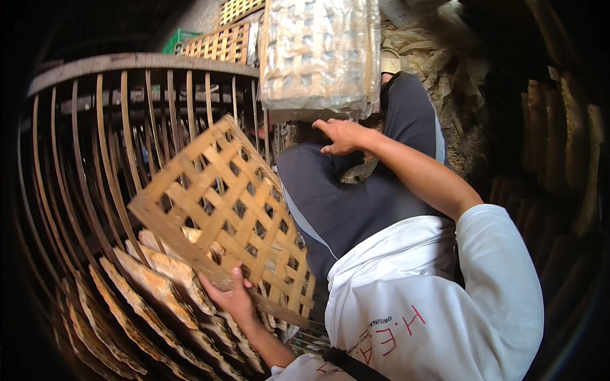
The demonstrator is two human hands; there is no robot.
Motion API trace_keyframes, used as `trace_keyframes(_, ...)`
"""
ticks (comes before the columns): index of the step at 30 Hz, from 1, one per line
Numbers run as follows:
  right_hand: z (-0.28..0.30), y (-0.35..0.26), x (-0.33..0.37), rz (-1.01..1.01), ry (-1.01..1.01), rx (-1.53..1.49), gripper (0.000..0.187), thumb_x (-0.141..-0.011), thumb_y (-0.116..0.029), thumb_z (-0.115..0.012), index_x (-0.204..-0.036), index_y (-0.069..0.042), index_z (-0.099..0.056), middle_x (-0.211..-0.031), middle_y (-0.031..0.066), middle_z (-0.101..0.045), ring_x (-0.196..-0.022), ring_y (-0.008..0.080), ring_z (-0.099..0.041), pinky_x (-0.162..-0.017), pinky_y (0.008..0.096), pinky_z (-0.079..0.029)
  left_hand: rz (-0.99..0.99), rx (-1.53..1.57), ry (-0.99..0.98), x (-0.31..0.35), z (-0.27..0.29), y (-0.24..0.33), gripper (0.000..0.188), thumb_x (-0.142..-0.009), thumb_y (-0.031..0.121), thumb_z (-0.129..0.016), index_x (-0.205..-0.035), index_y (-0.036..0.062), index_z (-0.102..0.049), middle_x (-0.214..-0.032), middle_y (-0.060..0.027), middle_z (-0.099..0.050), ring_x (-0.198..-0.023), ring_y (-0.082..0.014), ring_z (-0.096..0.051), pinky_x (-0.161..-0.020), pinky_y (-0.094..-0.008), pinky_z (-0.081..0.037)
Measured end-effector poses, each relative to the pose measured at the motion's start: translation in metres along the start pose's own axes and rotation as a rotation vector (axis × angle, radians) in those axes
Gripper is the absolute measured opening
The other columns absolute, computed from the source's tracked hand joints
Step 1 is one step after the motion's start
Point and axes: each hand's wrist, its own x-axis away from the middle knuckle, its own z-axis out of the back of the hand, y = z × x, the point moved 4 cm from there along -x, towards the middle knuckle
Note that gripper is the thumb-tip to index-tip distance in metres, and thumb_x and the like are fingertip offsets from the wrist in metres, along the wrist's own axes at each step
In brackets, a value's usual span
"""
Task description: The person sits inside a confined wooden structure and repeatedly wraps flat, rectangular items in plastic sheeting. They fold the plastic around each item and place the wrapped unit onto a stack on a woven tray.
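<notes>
Gripping left hand: the left hand point(236, 303) has the woven tray point(223, 206) by its lower wooden rail, thumb on the upper face, at least one finger along the underside (the others are hidden, so I cannot tell how they lie).
Woven tray: it hangs tilted, lattice up, left of the thighs, in front of the slatted rack point(146, 61) and over part of a row of rough-edged slabs point(159, 286); whether its lower right corner touches the trousers point(337, 190), I cannot tell.
Right hand: the right hand point(346, 135) is empty, index finger extended and thumb apart from it, just below the near edge of a plastic-wrapped stack point(318, 57) (contact is unclear).
Rail hold: pressing on the solid rail seems wiser than on the thin strips, which would probably flex.
Far corner: held from one side, the tray may twist; a second hand on the opposite rail would likely level it.
Rack slats: the upper corner looks close to them, so a slow turn with the wrist seems best (a snag could crack a strip).
Slabs: their edges look brittle, so lifting clear rather than dragging is the safer choice.
</notes>
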Motion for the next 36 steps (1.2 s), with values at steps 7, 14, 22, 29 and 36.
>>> trace_keyframes(7,0.026,-0.019,-0.001,0.262,0.181,-0.557,0.111,-0.078,-0.066,-0.073,-0.155,-0.003,-0.025,-0.150,0.0322,-0.040,-0.139,0.0439,-0.041,-0.115,0.0465,-0.035,-0.428,0.016,-0.021,-0.046,-0.010,0.161,0.083,-0.092,0.004,-0.071,-0.159,0.0104,-0.023,-0.101,-0.0130,-0.070,-0.064,-0.0101,-0.054,-0.051,-0.0222,-0.041)
trace_keyframes(14,0.071,-0.055,0.007,0.537,0.406,-1.216,0.069,-0.098,-0.053,-0.060,-0.140,0.001,-0.046,-0.125,0.0143,-0.057,-0.113,0.0215,-0.060,-0.096,0.0340,-0.049,-0.659,0.216,-0.563,-0.147,-0.028,0.301,0.072,-0.099,0.016,-0.064,-0.159,0.0118,-0.024,-0.101,-0.0169,-0.067,-0.051,-0.0023,-0.039,-0.051,-0.0175,-0.036)
trace_keyframes(22,0.136,-0.015,0.030,-0.025,1.082,-1.125,0.054,-0.100,-0.050,-0.057,-0.101,0.004,-0.062,-0.077,0.0157,-0.066,-0.073,0.0235,-0.066,-0.071,0.0407,-0.052,-0.584,-0.029,-0.251,-0.291,-0.182,0.295,0.061,-0.098,0.041,-0.065,-0.150,0.0188,-0.041,-0.143,-0.0076,-0.056,-0.134,-0.0259,-0.049,-0.107,-0.0480,-0.036)
trace_keyframes(29,0.127,0.067,-0.004,-0.528,1.159,-0.896,0.055,-0.099,-0.053,-0.055,-0.103,0.002,-0.061,-0.079,0.0188,-0.065,-0.073,0.0336,-0.067,-0.064,0.0450,-0.053,-0.631,-0.012,-0.148,-0.251,-0.231,0.131,0.057,-0.100,0.023,-0.063,-0.149,0.0049,-0.040,-0.143,-0.0196,-0.050,-0.132,-0.0251,-0.050,-0.111,-0.0366,-0.037)
trace_keyframes(36,0.116,0.060,-0.046,-0.674,1.109,-0.912,0.051,-0.098,-0.046,-0.054,-0.103,0.005,-0.061,-0.100,0.0346,-0.065,-0.099,0.0521,-0.062,-0.091,0.0576,-0.046,-0.232,-0.002,-0.294,-0.124,-0.277,0.000,0.050,-0.102,0.016,-0.058,-0.147,0.0021,-0.041,-0.144,-0.0170,-0.051,-0.134,-0.0254,-0.049,-0.112,-0.0384,-0.038)
